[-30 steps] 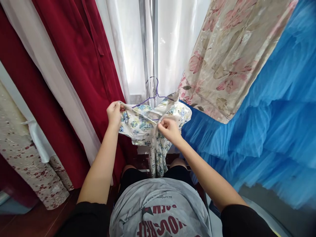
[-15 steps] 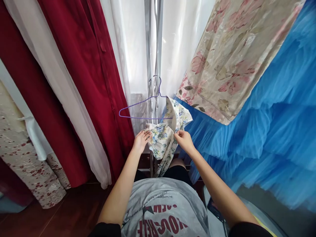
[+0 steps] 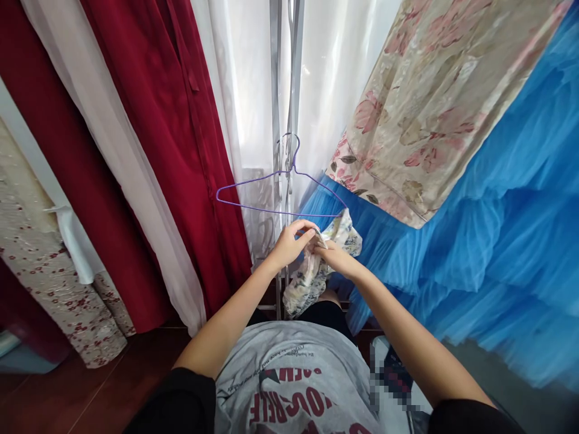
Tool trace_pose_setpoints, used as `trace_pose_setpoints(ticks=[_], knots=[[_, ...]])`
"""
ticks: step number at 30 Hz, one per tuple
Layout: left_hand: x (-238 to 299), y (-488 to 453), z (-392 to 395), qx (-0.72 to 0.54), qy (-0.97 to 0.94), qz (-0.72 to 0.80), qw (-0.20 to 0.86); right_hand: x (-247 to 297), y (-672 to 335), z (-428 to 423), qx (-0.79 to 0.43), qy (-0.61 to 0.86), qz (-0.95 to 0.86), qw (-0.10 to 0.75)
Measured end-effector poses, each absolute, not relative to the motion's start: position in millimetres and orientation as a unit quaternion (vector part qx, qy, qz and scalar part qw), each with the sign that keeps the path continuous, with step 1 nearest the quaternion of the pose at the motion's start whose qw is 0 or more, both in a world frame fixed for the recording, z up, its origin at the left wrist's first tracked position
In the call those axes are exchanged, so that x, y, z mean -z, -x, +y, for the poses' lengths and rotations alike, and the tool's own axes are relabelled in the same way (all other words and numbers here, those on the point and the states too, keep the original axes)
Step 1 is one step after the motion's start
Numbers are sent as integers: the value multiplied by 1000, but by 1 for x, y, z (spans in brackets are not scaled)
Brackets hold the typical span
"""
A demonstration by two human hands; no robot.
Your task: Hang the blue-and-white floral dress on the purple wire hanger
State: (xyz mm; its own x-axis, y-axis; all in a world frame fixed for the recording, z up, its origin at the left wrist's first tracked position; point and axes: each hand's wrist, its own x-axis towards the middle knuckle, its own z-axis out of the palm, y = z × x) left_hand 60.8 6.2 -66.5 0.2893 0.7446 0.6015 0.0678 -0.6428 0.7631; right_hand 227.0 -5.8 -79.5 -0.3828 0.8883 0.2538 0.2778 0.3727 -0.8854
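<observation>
A small floral garment (image 3: 346, 238), whitish with blue and yellow print, hangs bunched below a purple wire hanger (image 3: 280, 211). Its upper edge meets the hanger's right corner; whether it is still hooked there I cannot tell. My left hand (image 3: 292, 244) is closed, thumb and fingers pinching the garment's edge near the middle. Right beside it, my right hand (image 3: 337, 258) grips the same cloth, its fingers partly hidden by the folds. The rest of the garment droops beneath both hands towards my lap.
The hanger hooks onto a grey metal stand (image 3: 296, 72) before a white curtain (image 3: 325, 78). Red drapes (image 3: 149, 120) hang at the left. On the right are a floral cloth panel (image 3: 420, 120) and a ruffled blue tulle fabric (image 3: 488, 241).
My left hand has moved right, close beside my right hand. The garment has slid down the hanger to its right corner and is now more bunched up.
</observation>
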Motion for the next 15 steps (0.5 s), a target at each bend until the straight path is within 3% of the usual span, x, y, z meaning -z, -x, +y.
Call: trace_pose_setpoints(ticks=[7, 11, 15], knots=[[107, -45, -1, -354, -736, 236, 527, 36, -241, -38, -587, 301, -668, 344], [128, -20, -5, -275, -779, 279, 490, 11, -257, -36, -579, 303, -703, 281], [132, 32, 6, -230, -829, 365, 356, -2, -270, -23, -518, 323, -758, 229]])
